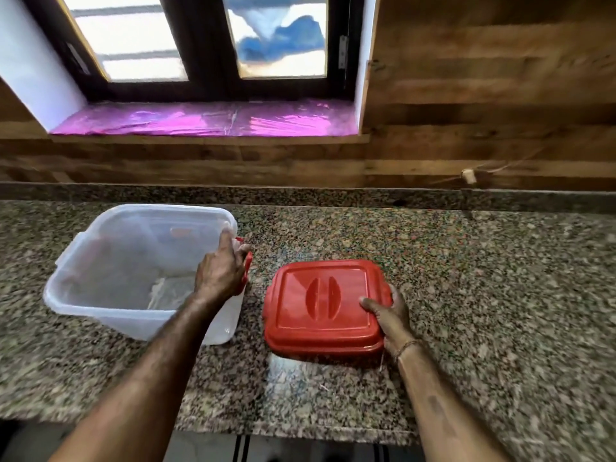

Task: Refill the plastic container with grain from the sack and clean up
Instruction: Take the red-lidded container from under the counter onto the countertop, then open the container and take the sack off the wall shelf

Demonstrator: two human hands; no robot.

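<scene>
- My left hand (221,265) grips the right rim of the clear plastic container (133,261), with the fingers curled over the edge, just beside a red clip (247,261).
- The container stands open on the left part of the granite counter (466,278). Something pale lies at its bottom; I cannot tell what it is.
- My right hand (388,315) holds the red lid (320,301) at its right edge, thumb on top and fingers under.
- The lid is beside the container, to its right, not touching it. I cannot tell if it lies flat on the counter.
- Behind the counter is a window (200,38) with a pink sheet (206,118) on the sill.
</scene>
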